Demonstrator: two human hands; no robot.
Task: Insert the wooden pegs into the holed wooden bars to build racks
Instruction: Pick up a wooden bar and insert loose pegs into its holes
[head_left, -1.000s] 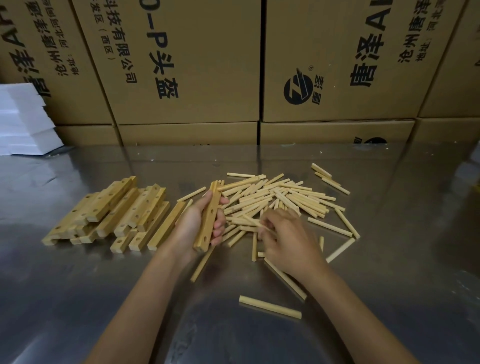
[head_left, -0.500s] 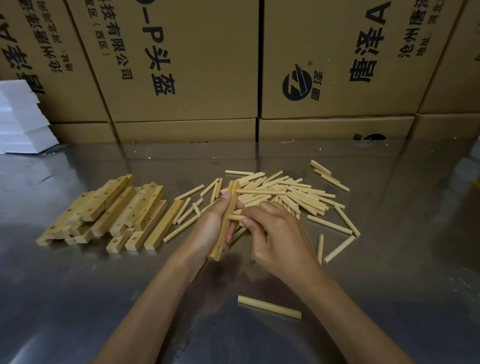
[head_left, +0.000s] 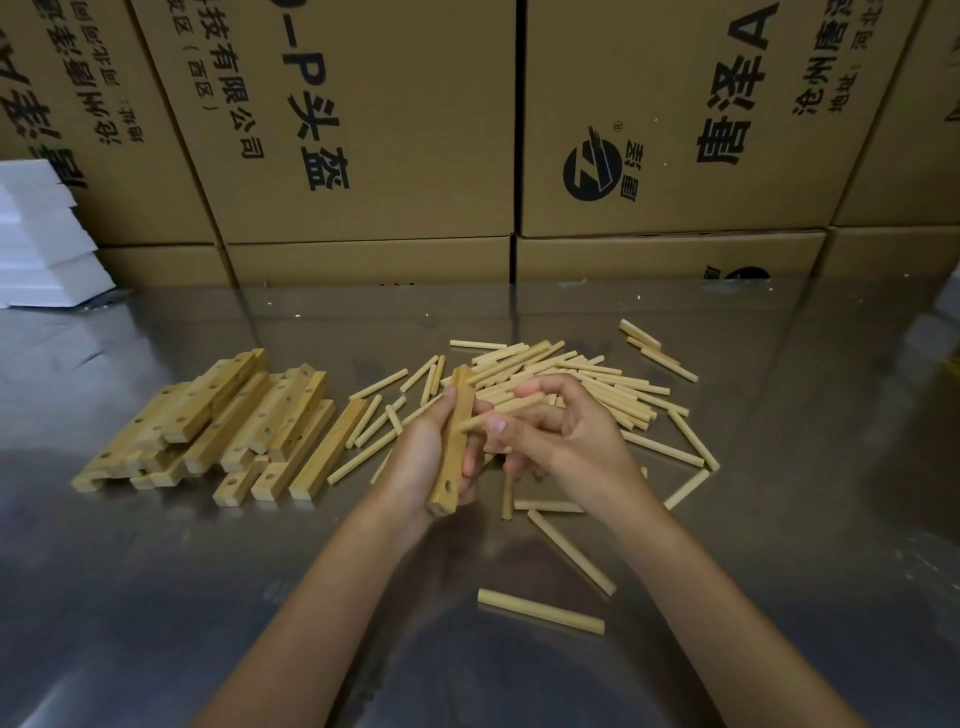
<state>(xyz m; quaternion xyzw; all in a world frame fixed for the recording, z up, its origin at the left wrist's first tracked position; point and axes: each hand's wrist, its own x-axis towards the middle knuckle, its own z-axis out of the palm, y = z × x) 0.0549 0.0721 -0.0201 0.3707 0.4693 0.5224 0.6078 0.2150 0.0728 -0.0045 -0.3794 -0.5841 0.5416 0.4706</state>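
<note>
Above the table, left hand (head_left: 423, 457) gripping holed bar (head_left: 453, 447), right hand (head_left: 558, 441) pinching peg (head_left: 506, 408)

Near strip of shiny metal table (head_left: 156, 597) open w/ two stray pegs. Tan holed wooden bars (head_left: 218, 421) block left, pale wooden pegs (head_left: 597, 384) right; brown cardboard boxes (head_left: 374, 130) wall the back.

Printed sideways in black on the centre carton (head_left: 363, 119): "–P头盔", with "技有限公司" and "(西区)" in smaller type beside it. On the right-hand carton (head_left: 675, 114): large "唐泽" and a letter "A", smaller "沧州唐泽", plus a round black logo (head_left: 592, 167) marked ®. Partly cut characters on the far-left carton (head_left: 78, 104), not fully legible.
</note>
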